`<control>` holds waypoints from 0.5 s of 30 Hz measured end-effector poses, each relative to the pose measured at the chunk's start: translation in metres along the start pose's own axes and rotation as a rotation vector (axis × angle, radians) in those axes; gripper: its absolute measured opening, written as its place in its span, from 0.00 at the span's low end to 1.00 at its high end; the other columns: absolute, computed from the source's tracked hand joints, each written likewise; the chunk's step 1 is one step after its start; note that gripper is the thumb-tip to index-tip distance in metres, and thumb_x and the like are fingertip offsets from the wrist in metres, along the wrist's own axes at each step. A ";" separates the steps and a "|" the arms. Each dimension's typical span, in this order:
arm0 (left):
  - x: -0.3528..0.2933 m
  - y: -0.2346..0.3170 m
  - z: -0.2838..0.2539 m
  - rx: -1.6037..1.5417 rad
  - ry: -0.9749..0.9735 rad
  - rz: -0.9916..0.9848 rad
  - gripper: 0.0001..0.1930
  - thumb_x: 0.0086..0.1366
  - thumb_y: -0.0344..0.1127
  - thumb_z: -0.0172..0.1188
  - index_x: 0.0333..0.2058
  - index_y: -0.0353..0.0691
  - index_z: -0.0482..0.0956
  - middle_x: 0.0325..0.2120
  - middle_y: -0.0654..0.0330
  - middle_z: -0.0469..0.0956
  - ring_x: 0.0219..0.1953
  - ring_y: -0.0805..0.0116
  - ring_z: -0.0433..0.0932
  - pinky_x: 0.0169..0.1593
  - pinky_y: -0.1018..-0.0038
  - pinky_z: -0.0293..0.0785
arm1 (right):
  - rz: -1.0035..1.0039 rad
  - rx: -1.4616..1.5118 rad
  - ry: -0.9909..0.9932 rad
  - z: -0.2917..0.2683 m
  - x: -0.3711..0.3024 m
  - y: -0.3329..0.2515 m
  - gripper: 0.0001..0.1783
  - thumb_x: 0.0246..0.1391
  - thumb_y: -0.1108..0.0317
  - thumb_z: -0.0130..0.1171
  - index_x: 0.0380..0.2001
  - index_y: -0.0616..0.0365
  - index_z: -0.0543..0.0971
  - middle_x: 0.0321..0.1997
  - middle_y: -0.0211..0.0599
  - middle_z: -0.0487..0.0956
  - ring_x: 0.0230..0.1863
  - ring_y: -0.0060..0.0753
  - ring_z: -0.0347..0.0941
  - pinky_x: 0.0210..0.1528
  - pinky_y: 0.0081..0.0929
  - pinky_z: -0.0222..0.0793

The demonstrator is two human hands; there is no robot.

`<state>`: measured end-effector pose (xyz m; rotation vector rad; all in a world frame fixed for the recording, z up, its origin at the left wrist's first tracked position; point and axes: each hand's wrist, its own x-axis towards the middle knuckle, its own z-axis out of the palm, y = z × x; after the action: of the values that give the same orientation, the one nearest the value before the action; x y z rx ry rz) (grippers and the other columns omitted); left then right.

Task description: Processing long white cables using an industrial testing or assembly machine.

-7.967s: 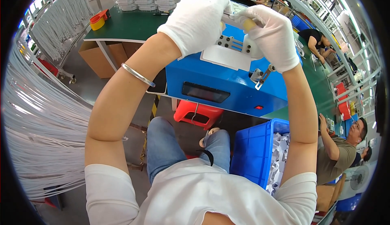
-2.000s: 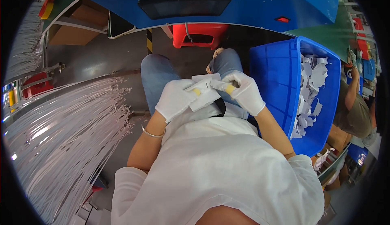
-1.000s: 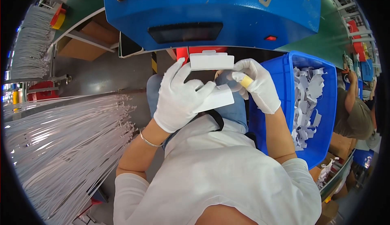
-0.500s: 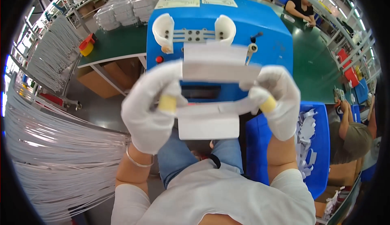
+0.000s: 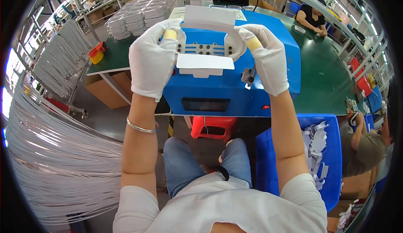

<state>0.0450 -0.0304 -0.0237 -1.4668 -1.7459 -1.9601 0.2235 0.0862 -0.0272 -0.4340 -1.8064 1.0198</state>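
Both my hands wear white gloves with yellow tape round a finger. They are raised over the front of a blue machine (image 5: 277, 48). My left hand (image 5: 153, 58) is closed at the left end of a thin white flat piece with flaps (image 5: 210, 18), and my right hand (image 5: 268, 56) pinches its right end. A lower white flap (image 5: 205, 61) hangs between the hands; I cannot tell how it joins the upper part. Behind it, a bolted metal plate (image 5: 203, 49) carries a white curved holder (image 5: 237, 47) on the right; my left hand mostly hides the left side.
A blue bin (image 5: 336, 157) of white pieces stands at my right. Many pale strands (image 5: 71, 165) hang at my left. Stacked clear trays (image 5: 142, 16) and a yellow-red tape roll (image 5: 96, 53) rest on the green table (image 5: 321, 81). A red stool (image 5: 214, 126) sits below; co-workers are beyond.
Both hands have moved away from my body with the white piece, up to the machine's holders. The machine's front and the red stool now show below them.
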 end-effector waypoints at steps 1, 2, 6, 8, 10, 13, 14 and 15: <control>0.002 -0.004 -0.001 0.002 -0.001 -0.001 0.11 0.60 0.30 0.56 0.39 0.33 0.80 0.18 0.65 0.76 0.20 0.84 0.69 0.24 0.84 0.66 | 0.002 0.001 0.000 0.001 0.000 -0.001 0.14 0.58 0.62 0.55 0.38 0.63 0.78 0.39 0.29 0.78 0.40 0.17 0.69 0.45 0.15 0.64; 0.004 -0.009 -0.002 -0.031 -0.070 -0.086 0.11 0.60 0.30 0.56 0.40 0.34 0.80 0.20 0.66 0.76 0.21 0.84 0.68 0.23 0.84 0.65 | -0.011 0.031 -0.030 0.001 0.001 -0.002 0.15 0.58 0.61 0.56 0.39 0.63 0.78 0.38 0.29 0.78 0.40 0.17 0.69 0.45 0.16 0.64; 0.004 -0.026 -0.002 -0.197 -0.213 -0.279 0.15 0.64 0.37 0.54 0.46 0.35 0.77 0.23 0.66 0.75 0.22 0.85 0.67 0.22 0.86 0.63 | 0.078 -0.080 -0.147 -0.003 0.008 0.003 0.17 0.58 0.59 0.56 0.41 0.63 0.77 0.37 0.29 0.77 0.41 0.18 0.68 0.48 0.17 0.63; -0.006 -0.026 -0.005 -0.243 -0.173 -0.276 0.18 0.65 0.42 0.53 0.47 0.36 0.75 0.24 0.65 0.74 0.22 0.85 0.67 0.22 0.86 0.64 | 0.081 -0.077 -0.167 -0.005 0.010 0.000 0.18 0.58 0.58 0.56 0.42 0.63 0.77 0.38 0.29 0.76 0.42 0.19 0.68 0.49 0.18 0.63; -0.028 -0.035 -0.002 -0.338 -0.092 -0.339 0.23 0.67 0.52 0.49 0.47 0.36 0.71 0.23 0.66 0.71 0.20 0.84 0.67 0.20 0.86 0.64 | 0.019 0.007 -0.187 -0.012 0.017 0.005 0.19 0.59 0.57 0.55 0.43 0.63 0.76 0.39 0.30 0.76 0.43 0.20 0.68 0.51 0.18 0.61; -0.063 -0.035 0.008 -0.336 -0.019 -0.542 0.18 0.66 0.48 0.53 0.32 0.35 0.72 0.21 0.63 0.73 0.14 0.82 0.66 0.15 0.86 0.60 | -0.093 -0.056 -0.198 -0.012 0.029 -0.004 0.18 0.59 0.59 0.55 0.43 0.63 0.76 0.41 0.30 0.75 0.44 0.20 0.68 0.51 0.17 0.61; -0.070 -0.030 0.005 -0.370 -0.153 -0.534 0.18 0.65 0.47 0.54 0.32 0.33 0.73 0.22 0.60 0.75 0.14 0.80 0.69 0.16 0.85 0.64 | -0.086 -0.132 -0.220 -0.007 0.035 -0.015 0.18 0.58 0.59 0.56 0.44 0.63 0.76 0.41 0.30 0.75 0.44 0.19 0.68 0.51 0.17 0.61; -0.075 -0.028 0.005 -0.542 -0.234 -0.556 0.18 0.66 0.45 0.53 0.34 0.32 0.74 0.23 0.58 0.77 0.15 0.78 0.71 0.17 0.83 0.68 | -0.073 -0.121 -0.226 0.002 0.042 -0.018 0.16 0.58 0.61 0.56 0.41 0.63 0.77 0.38 0.28 0.75 0.41 0.19 0.67 0.47 0.17 0.63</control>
<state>0.0680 -0.0527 -0.0972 -1.5147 -1.9821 -2.8251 0.2051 0.1031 0.0111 -0.3336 -2.0784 0.9419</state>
